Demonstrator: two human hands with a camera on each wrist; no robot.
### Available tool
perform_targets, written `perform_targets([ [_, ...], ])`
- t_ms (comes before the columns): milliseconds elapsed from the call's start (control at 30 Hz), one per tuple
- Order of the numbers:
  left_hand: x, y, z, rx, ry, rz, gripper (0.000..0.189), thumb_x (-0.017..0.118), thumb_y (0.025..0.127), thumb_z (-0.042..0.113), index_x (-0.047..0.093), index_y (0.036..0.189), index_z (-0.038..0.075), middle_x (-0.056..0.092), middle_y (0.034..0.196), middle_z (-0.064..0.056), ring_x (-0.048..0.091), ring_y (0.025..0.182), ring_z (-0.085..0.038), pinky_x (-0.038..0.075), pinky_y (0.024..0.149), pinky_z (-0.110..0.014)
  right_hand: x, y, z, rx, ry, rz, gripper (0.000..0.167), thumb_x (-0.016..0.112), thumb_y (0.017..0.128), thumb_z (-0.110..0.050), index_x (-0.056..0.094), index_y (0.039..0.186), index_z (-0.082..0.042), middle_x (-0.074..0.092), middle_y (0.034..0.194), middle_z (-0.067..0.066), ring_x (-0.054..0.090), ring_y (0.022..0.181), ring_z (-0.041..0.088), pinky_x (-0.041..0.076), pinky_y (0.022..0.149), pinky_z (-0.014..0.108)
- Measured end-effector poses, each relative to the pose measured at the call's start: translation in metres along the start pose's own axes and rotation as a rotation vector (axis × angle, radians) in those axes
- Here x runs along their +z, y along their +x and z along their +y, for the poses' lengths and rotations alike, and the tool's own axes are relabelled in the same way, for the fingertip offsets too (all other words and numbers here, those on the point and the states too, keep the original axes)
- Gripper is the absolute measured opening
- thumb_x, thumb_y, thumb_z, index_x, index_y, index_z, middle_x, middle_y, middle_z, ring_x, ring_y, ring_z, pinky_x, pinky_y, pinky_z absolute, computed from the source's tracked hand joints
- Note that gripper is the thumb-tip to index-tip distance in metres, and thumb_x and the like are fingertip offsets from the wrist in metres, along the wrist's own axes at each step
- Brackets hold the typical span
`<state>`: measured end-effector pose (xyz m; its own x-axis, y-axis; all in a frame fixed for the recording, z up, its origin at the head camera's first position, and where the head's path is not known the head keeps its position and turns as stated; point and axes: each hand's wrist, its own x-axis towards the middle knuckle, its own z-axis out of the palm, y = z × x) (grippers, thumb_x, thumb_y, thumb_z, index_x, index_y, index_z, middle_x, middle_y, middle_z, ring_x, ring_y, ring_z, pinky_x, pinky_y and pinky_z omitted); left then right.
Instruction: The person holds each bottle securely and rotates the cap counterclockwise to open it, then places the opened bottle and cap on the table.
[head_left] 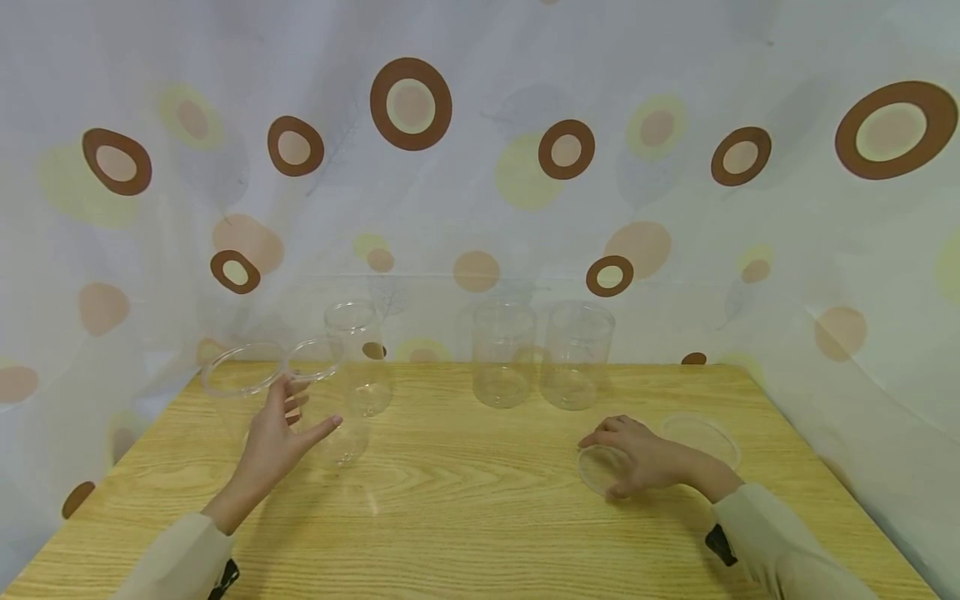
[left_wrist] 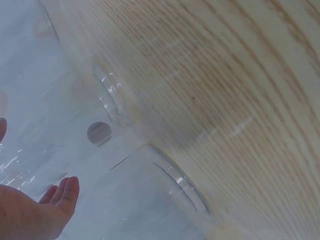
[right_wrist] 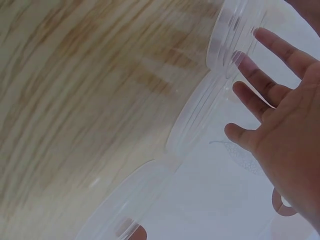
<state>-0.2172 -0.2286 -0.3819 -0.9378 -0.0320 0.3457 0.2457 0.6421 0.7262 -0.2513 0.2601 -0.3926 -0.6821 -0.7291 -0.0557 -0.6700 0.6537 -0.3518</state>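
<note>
In the head view my left hand [head_left: 273, 442] is at a clear jar [head_left: 313, 372], thumb spread away from loosely bent fingers that overlap the jar's side. Glints on clear plastic show beside those fingers [left_wrist: 67, 197] in the left wrist view. A wider clear jar [head_left: 243, 388] stands just left of the hand, and a tall one [head_left: 356, 358] behind it. At the right, my right hand [head_left: 641, 454] arches over a clear round lid [head_left: 596, 475], thumb at its near edge and fingertips at its far edge. The right wrist view shows fingers [right_wrist: 260, 75] spread apart.
Two clear jars [head_left: 504, 358] stand upright side by side near the back edge of the wooden table [head_left: 465, 517]. Another clear lid [head_left: 701, 440] lies flat beyond the right wrist. A patterned sheet [head_left: 480, 217] hangs behind the table and along its sides.
</note>
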Motion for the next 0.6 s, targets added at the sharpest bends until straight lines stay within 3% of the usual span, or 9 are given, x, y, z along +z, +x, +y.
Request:
perform_targets([
  [333, -0.005, -0.002, 0.005, 0.004, 0.027, 0.023, 0.09, 0.073, 0.078, 0.031, 0.017, 0.138, -0.006, 0.033, 0.136, -0.028, 0.041, 0.12, -0.045, 0.041, 0.093, -0.054, -0.004, -0.001, -0.003, 0.022, 0.045, 0.031, 0.067, 0.074, 0.073, -0.039, 0.049, 0.126, -0.006, 0.045, 0.125, 0.017, 0.038, 0.115, 0.042, 0.031, 0.087, 0.066],
  [600, -0.011, -0.004, 0.018, 0.035, 0.077, 0.08, 0.094, 0.074, 0.077, 0.028, 0.014, 0.14, -0.006, 0.032, 0.137, -0.03, 0.041, 0.12, -0.044, 0.04, 0.092, -0.054, -0.008, 0.005, -0.004, 0.002, 0.026, 0.151, 0.064, 0.074, 0.075, -0.033, 0.049, 0.126, -0.004, 0.047, 0.124, 0.017, 0.041, 0.114, 0.041, 0.031, 0.088, 0.066],
])
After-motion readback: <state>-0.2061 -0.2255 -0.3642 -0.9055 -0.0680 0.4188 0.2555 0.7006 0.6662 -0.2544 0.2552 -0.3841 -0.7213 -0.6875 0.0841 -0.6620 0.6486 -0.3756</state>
